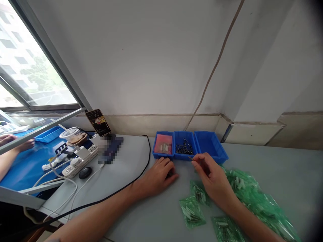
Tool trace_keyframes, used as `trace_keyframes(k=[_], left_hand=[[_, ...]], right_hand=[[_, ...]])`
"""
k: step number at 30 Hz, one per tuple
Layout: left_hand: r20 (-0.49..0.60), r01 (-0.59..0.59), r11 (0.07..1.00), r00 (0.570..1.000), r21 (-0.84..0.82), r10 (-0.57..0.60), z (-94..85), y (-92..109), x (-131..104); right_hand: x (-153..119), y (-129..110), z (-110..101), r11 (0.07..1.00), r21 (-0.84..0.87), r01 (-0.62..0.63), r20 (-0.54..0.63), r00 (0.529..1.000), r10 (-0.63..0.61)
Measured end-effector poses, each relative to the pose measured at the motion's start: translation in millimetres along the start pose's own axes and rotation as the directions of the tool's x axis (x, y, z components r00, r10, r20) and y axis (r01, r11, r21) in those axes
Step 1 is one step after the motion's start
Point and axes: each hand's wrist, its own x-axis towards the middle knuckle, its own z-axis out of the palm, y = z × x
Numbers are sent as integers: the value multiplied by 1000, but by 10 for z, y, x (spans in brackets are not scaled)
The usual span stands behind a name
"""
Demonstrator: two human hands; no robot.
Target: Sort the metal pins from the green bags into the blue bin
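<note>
In the head view my right hand (210, 174) pinches a small thin metal pin (190, 158) between thumb and forefinger, at the front edge of the middle blue bin (183, 156). Loose dark metal pins (183, 148) lie in that bin. My left hand (158, 174) rests on the table just in front of the left blue bin (163, 156), its fingers loosely bent and thumb apart, holding nothing that I can see. A pink packet (163, 143) with small parts on it lies in the left bin. To the right stands a third blue bin (208, 144).
Green plastic packets of small parts (192, 211) lie near my right forearm, beside a larger green bag (254, 195). A black cable (121, 189) crosses the table on the left. A phone (98, 122), power strip (80, 161) and mouse (85, 172) stand there; another person's hand (26, 144) shows beyond.
</note>
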Motion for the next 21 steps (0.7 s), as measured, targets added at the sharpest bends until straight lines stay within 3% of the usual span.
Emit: trace_keyframes(k=[3,7,10,14,17,21], left_hand=[[1,-7,1000,1000,-7,7,-9,1,0],[4,-8,1000,1000,-9,8,-6,-4,1],[2,-6,1000,1000,-4,6,4,-12,2],[11,-3,1000,1000,7,3,3,-11,4],[15,-9,1000,1000,14,9,-7,-6,3],[16,-17,1000,1000,9,16,-10,-8,1]], right_hand=[[-22,-11,7,997,-55,47,7,999,-46],[-15,-29,32,975,158,-157,58,987,149],[-5,-75,38,870,366,-332,158,943,294],[-5,-164,23,710,538,-455,260,890,374],[2,-181,14,656,581,-481,271,875,402],[27,-116,22,727,542,-422,210,905,369]])
